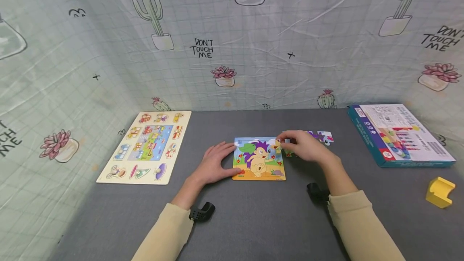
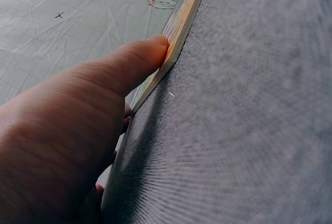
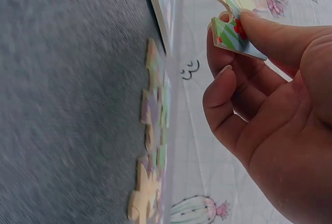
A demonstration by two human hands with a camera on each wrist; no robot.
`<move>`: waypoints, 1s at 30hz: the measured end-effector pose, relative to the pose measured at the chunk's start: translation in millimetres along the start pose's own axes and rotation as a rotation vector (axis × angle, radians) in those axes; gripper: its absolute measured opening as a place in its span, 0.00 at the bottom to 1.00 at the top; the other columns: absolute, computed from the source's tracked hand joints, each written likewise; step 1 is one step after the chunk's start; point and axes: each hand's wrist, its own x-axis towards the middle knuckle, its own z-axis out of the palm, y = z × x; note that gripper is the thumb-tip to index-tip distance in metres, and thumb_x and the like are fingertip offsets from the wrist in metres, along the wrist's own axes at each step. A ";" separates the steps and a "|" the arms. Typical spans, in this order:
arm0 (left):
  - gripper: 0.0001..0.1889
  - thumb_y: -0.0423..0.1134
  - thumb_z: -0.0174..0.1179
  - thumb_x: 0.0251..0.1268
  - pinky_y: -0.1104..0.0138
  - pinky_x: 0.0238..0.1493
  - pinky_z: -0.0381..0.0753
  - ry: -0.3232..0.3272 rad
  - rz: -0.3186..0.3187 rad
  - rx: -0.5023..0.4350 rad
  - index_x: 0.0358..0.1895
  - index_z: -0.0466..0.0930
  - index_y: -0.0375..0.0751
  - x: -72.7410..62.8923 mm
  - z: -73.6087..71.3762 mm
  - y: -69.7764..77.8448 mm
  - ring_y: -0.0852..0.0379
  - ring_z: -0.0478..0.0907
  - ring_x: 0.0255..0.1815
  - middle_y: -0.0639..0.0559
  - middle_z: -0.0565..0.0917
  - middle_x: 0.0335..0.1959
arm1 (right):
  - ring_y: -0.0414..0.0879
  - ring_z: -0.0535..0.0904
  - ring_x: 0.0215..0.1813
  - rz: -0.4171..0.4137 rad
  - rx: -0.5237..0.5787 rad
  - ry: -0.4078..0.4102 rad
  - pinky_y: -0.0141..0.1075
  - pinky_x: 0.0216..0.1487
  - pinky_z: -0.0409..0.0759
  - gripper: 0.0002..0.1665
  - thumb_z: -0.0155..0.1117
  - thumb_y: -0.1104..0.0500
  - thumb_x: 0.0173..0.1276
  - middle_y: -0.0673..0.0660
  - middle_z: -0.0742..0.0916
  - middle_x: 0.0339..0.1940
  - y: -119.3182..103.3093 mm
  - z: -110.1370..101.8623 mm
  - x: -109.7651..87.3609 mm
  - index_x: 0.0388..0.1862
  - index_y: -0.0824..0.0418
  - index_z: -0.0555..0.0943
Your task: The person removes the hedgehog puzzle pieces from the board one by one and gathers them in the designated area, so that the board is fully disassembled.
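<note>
A thin puzzle board [image 1: 258, 164] with a purple-haired hedgehog picture lies flat on the table. My left hand [image 1: 217, 162] rests at the board's left side, index finger near its upper left and thumb [image 2: 150, 53] pressing on its lower left edge. Between thumb and fingers, my right hand [image 1: 302, 144] pinches a puzzle piece [image 3: 241, 35] with green and red on it. That piece is tilted over the board's upper right. Several loose puzzle pieces [image 1: 320, 136] lie beyond the right hand, which partly hides them; the right wrist view shows them in a row [image 3: 148, 182].
On the left lies a cream peg puzzle board [image 1: 179, 148] with vehicle and toy pictures. A teal and white box [image 1: 406, 132] sits at the back right, a yellow block [image 1: 440, 192] in front of it. A patterned cloth [image 1: 253, 31] hangs behind the grey table [image 1: 253, 220].
</note>
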 end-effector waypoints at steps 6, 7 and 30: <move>0.44 0.63 0.67 0.59 0.46 0.75 0.47 -0.002 -0.011 0.007 0.75 0.68 0.46 0.5 -0.3 1.6 0.46 0.53 0.79 0.50 0.67 0.75 | 0.49 0.72 0.32 0.027 0.031 0.049 0.39 0.29 0.72 0.15 0.60 0.64 0.76 0.57 0.81 0.40 3.6 -10.6 -6.2 0.58 0.66 0.82; 0.43 0.63 0.67 0.59 0.45 0.75 0.47 0.002 -0.008 0.004 0.75 0.69 0.46 0.4 -0.2 1.8 0.46 0.54 0.79 0.50 0.68 0.75 | 0.49 0.72 0.32 0.035 0.035 0.055 0.39 0.29 0.72 0.15 0.60 0.64 0.76 0.57 0.80 0.40 4.9 -12.3 -7.6 0.58 0.66 0.82; 0.44 0.63 0.66 0.60 0.46 0.76 0.46 -0.005 -0.023 0.012 0.76 0.68 0.46 0.9 1.3 0.4 0.47 0.53 0.79 0.50 0.67 0.75 | 0.55 0.75 0.46 0.105 -0.068 0.061 0.45 0.46 0.77 0.15 0.59 0.63 0.77 0.63 0.83 0.51 57.7 -52.1 -52.3 0.59 0.65 0.80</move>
